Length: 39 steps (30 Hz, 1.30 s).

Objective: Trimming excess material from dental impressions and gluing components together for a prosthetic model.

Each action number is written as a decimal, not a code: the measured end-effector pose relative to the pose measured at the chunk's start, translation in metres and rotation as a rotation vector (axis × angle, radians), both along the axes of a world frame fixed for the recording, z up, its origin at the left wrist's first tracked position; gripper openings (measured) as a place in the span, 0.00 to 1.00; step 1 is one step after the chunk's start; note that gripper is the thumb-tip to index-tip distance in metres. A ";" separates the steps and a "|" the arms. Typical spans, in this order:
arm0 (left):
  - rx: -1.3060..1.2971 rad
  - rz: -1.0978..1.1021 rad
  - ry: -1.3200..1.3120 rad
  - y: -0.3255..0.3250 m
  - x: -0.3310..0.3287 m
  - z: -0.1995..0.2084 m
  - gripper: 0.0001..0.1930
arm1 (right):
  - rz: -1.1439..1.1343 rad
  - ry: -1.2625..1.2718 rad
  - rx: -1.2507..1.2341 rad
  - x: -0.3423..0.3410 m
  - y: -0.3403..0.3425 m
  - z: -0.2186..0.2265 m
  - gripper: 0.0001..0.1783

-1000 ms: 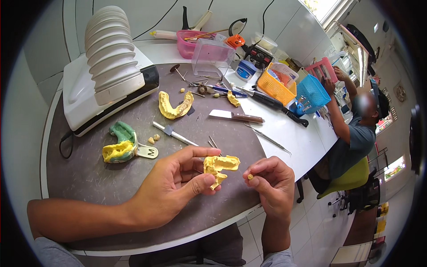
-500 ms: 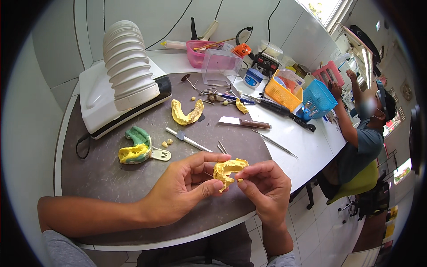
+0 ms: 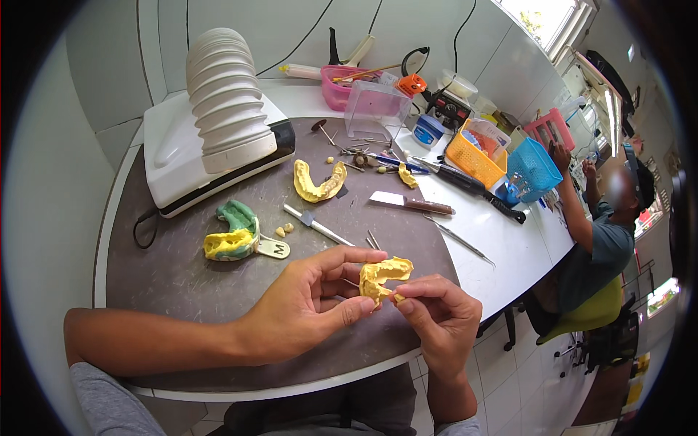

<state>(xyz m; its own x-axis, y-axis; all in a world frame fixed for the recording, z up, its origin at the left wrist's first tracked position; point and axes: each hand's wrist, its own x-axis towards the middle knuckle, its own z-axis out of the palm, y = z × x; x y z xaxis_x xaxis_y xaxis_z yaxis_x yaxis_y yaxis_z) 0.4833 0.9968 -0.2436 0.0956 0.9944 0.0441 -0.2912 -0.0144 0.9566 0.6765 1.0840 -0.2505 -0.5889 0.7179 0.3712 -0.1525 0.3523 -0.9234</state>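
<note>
My left hand (image 3: 309, 309) is closed on a yellow, horseshoe-shaped dental cast (image 3: 378, 275), thumb at its near end and fingers behind it. Between thumb and forefinger, my right hand (image 3: 440, 312) pinches a small yellow tooth-like piece (image 3: 399, 297) close beside the cast's open side; whether the two touch I cannot tell. Farther back lies a second yellow dental cast (image 3: 320, 182). Left of my hands rests an impression tray (image 3: 273, 248) holding green and yellow material, with two small yellowish lumps (image 3: 284, 229) next to it. A white-handled tool (image 3: 318, 224) lies just beyond my left hand.
A white box with a ribbed hose (image 3: 225, 102) stands at the back left. Behind the second cast are metal burs (image 3: 356, 149) and a handpiece (image 3: 454, 178). A knife (image 3: 412, 203) and a probe (image 3: 465, 242) lie right. Baskets (image 3: 476, 156) and a seated person (image 3: 611, 225) are farther right.
The whole view has shifted slightly, so the bench appears farther right. My right hand has turned the small piece a little and holds it nearer the cast. Both hands keep their grips.
</note>
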 end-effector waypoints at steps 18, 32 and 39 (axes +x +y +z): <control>-0.027 -0.019 -0.061 0.000 0.000 0.000 0.28 | -0.092 -0.195 0.183 -0.004 0.001 0.005 0.08; -0.044 -0.014 -0.067 0.001 -0.001 -0.003 0.27 | -0.108 -0.184 0.064 -0.004 -0.001 0.005 0.07; -0.056 -0.014 -0.076 0.001 -0.002 -0.004 0.27 | -0.073 -0.189 0.118 -0.004 0.001 0.006 0.06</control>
